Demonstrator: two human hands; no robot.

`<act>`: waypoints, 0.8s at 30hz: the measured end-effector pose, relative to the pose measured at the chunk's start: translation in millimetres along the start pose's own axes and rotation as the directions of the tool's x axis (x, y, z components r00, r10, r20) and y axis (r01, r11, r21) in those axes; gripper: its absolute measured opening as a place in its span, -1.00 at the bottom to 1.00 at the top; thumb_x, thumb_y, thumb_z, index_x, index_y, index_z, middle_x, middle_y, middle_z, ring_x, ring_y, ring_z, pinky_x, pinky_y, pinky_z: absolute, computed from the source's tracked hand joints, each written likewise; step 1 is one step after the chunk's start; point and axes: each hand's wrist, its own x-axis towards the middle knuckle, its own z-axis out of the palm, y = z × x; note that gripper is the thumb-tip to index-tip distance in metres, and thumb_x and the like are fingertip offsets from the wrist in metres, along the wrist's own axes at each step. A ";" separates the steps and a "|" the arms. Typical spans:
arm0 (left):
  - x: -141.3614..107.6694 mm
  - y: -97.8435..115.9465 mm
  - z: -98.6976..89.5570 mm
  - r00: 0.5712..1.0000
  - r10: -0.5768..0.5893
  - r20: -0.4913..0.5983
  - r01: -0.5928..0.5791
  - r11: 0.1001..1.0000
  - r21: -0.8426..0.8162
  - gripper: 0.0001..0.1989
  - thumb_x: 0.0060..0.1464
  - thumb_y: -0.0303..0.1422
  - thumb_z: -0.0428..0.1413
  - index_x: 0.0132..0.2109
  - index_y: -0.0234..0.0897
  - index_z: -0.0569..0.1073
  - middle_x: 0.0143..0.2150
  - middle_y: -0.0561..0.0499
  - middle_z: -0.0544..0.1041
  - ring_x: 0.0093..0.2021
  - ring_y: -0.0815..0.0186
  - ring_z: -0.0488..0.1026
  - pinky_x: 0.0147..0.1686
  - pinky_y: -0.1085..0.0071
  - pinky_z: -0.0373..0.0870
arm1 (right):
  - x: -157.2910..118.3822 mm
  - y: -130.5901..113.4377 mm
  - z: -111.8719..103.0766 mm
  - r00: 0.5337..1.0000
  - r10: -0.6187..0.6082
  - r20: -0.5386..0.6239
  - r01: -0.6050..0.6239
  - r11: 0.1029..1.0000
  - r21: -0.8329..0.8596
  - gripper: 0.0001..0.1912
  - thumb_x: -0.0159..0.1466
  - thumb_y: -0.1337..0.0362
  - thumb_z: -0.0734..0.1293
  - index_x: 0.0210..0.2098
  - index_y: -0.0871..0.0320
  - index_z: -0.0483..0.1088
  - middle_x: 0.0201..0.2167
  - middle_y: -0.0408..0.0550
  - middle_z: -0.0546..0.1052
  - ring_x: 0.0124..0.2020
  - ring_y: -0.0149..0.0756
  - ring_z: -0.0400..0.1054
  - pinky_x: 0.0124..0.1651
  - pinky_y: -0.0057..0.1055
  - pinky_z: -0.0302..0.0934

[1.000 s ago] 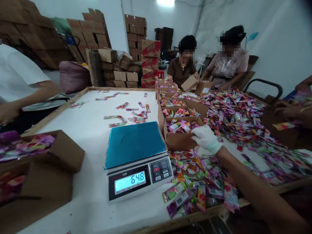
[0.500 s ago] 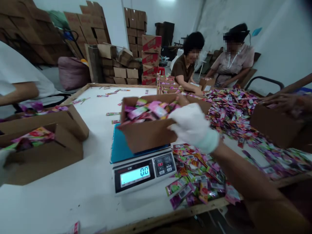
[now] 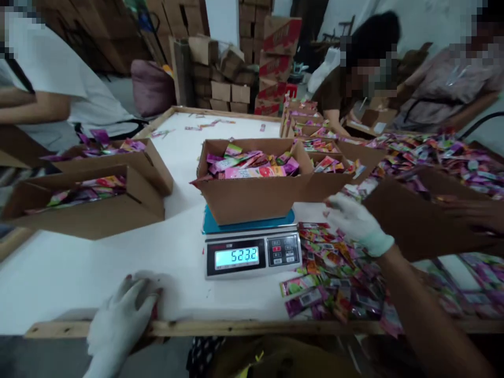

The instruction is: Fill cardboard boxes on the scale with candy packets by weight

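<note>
A cardboard box full of candy packets rests on the blue plate of a digital scale, whose display reads 523.2. To the right of the box, my gloved right hand hovers over a loose pile of packets, its fingers apart and touching no box. My gloved left hand lies at the table's front edge, fingers spread, with a small red-pink packet partly showing beside it. Left of the scale stand two filled boxes, the nearer one angled on the white table.
Filled boxes stand behind and right of the scale. At the right, another person's hand is at an open box beside a large packet heap. Other people stand around the table. A wooden strip edges the front.
The box has come down squarely onto the scale and the reading went from 0.0 to 523.2. My right hand let go of it and moved right; my left hand left the left box for the front edge.
</note>
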 end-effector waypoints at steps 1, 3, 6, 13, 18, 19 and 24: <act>-3.8 1.5 3.9 0.999 -0.030 0.031 0.030 1.000 0.001 -0.43 0.29 -0.03 -0.10 0.24 -0.24 0.46 0.47 -0.16 0.23 0.30 -0.13 0.38 0.24 -0.03 0.39 | -14.5 21.8 15.7 0.994 0.051 0.096 -0.046 0.997 -0.055 -0.62 0.22 0.04 0.38 -0.03 0.05 0.47 -0.09 0.10 0.60 -0.05 0.06 0.54 0.02 0.02 0.47; -5.3 5.4 5.3 0.997 -0.047 0.064 0.047 0.999 0.002 -0.42 0.32 -0.02 -0.15 0.24 -0.23 0.46 0.46 -0.13 0.25 0.29 -0.09 0.39 0.24 -0.01 0.39 | -40.9 51.7 45.6 0.971 0.104 0.214 -0.069 0.984 -0.164 -0.64 0.12 0.13 0.43 -0.08 0.00 0.50 -0.07 0.16 0.60 -0.05 0.16 0.55 -0.05 0.03 0.49; -2.0 10.4 1.6 0.997 -0.019 0.073 0.017 1.000 0.026 -0.43 0.32 -0.01 -0.16 0.23 -0.22 0.47 0.42 -0.10 0.32 0.24 -0.05 0.42 0.19 0.02 0.42 | -57.5 60.2 63.3 0.974 0.104 0.200 -0.063 0.977 -0.201 -0.71 0.10 0.19 0.45 -0.16 -0.03 0.53 -0.05 0.24 0.61 -0.04 0.26 0.55 -0.13 0.05 0.49; -3.1 8.6 4.8 0.998 -0.009 0.060 0.006 0.998 0.061 -0.36 0.33 0.02 -0.24 0.26 -0.24 0.45 0.43 -0.11 0.30 0.27 -0.09 0.40 0.23 -0.02 0.39 | 18.9 -62.8 -25.8 0.979 -0.201 -0.035 0.201 0.980 0.007 -0.66 0.36 0.12 0.32 0.09 0.03 0.45 0.01 0.02 0.59 -0.03 -0.10 0.53 0.09 -0.09 0.45; -0.4 -8.9 15.2 0.999 0.028 0.028 -0.028 1.000 0.003 -0.41 0.27 -0.07 -0.15 0.22 -0.26 0.49 0.40 -0.14 0.36 0.24 -0.05 0.44 0.30 0.01 0.35 | 118.2 -170.3 -44.1 0.859 -0.511 0.030 0.504 0.835 -0.218 -0.68 0.31 0.24 0.34 0.04 0.10 0.53 0.01 0.04 0.59 0.04 -0.07 0.46 0.16 -0.13 0.34; 0.8 -13.1 17.6 0.999 0.047 0.002 -0.047 0.999 -0.014 -0.45 0.24 -0.09 -0.11 0.19 -0.25 0.52 0.37 -0.13 0.40 0.24 -0.03 0.45 0.30 0.04 0.36 | 136.9 -183.0 -41.6 0.842 -0.526 0.120 0.538 0.806 -0.245 -0.66 0.29 0.28 0.34 0.04 0.11 0.54 0.02 0.03 0.59 0.06 -0.07 0.45 0.18 -0.14 0.31; 6.7 -26.6 25.6 0.987 0.112 -0.119 -0.119 0.992 -0.050 -0.59 0.03 -0.15 0.03 -0.04 -0.05 0.62 0.17 0.01 0.58 0.20 0.03 0.49 0.22 0.13 0.44 | 195.3 -214.4 -21.5 0.680 -0.541 0.495 0.704 0.671 -0.234 -0.33 0.10 0.23 0.50 0.21 0.14 0.45 0.10 0.01 0.54 0.02 -0.15 0.42 0.11 -0.28 0.30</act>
